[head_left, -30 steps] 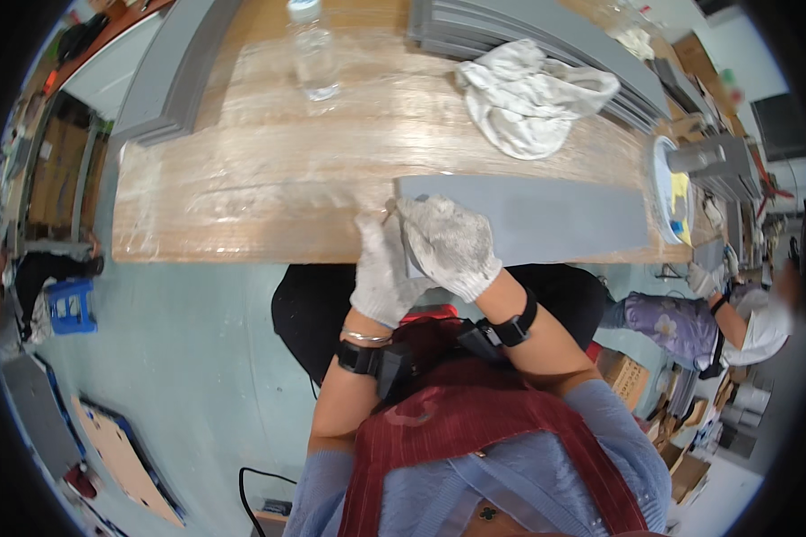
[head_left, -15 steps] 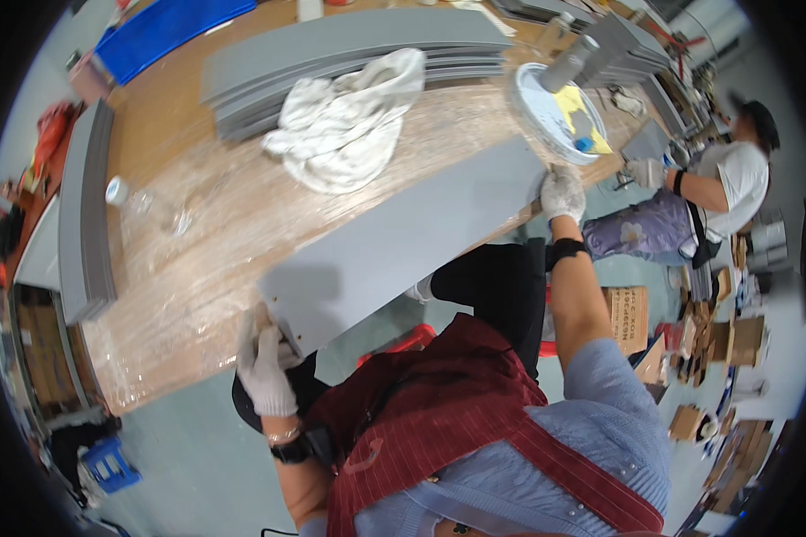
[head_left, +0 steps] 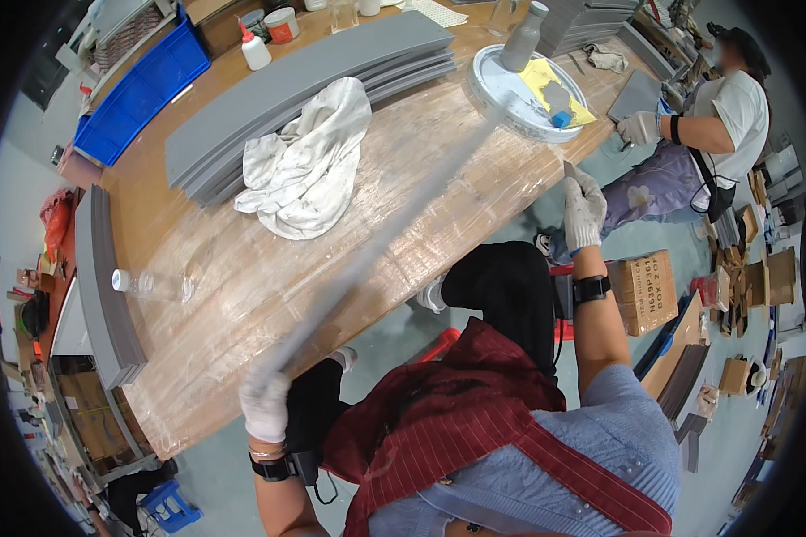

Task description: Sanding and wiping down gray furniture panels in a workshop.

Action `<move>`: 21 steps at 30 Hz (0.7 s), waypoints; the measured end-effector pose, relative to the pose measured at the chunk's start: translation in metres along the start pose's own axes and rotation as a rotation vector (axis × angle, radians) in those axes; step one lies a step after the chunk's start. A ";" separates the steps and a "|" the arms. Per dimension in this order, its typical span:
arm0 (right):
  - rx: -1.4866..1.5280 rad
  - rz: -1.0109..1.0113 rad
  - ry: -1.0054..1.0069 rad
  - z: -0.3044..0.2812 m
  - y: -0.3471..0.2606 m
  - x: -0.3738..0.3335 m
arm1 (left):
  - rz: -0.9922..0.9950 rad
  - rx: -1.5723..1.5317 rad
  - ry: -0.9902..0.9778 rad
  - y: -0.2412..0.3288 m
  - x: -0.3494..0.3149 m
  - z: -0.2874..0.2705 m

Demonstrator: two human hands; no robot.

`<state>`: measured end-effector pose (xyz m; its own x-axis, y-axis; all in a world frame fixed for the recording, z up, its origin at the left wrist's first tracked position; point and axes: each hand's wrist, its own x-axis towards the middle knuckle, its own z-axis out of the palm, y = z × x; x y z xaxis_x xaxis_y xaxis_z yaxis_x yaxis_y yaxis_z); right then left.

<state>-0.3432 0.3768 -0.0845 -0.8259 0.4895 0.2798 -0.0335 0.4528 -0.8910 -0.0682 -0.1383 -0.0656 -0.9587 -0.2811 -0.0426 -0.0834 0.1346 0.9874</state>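
A long grey panel (head_left: 381,246) stands on edge over the wooden table, seen as a thin blurred strip running from lower left to upper right. At its near left end my left hand (head_left: 264,403), in a white glove, grips it; the fingertips are smeared by motion. My right hand (head_left: 584,213), also gloved, is apart from the panel by the table's right front edge, its fingers stretched out. Left of the panel lies a crumpled white cloth (head_left: 304,166). The panel's far end reaches toward a round white lid (head_left: 488,82) bearing a grey bottle (head_left: 523,38) and yellow sandpaper-like sheet (head_left: 539,76).
Grey panels (head_left: 304,76) are stacked at the back, with another stack (head_left: 103,286) at the left edge. A clear plastic bottle (head_left: 157,285) lies nearby. A blue bin (head_left: 143,89) and glue bottle (head_left: 254,49) stand farther back. A co-worker (head_left: 712,125) works at right.
The panel has been tilted from lying flat, face up, to standing on edge. My right hand has let go of its right end. The view has shifted slightly.
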 end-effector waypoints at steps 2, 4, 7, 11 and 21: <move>0.112 -0.056 -0.043 0.021 -0.030 -0.022 | -0.128 -0.392 0.134 0.005 -0.004 -0.005; 0.143 -0.257 -0.251 0.049 -0.067 -0.062 | -0.165 -0.619 0.226 0.009 0.001 -0.004; -0.125 -0.855 -0.643 0.102 -0.127 -0.147 | -0.316 -0.685 0.295 0.012 0.018 0.003; -0.324 -0.837 -1.237 0.148 -0.169 -0.251 | -0.412 -0.642 0.373 0.004 0.031 0.013; -0.799 -0.582 -0.374 0.136 -0.027 -0.033 | -0.299 -0.678 0.319 -0.017 0.020 0.005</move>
<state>-0.3912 0.2467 -0.1182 -0.9271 -0.1598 0.3389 -0.2121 0.9695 -0.1230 -0.0874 -0.1415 -0.0841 -0.7894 -0.4860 -0.3751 -0.0424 -0.5664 0.8230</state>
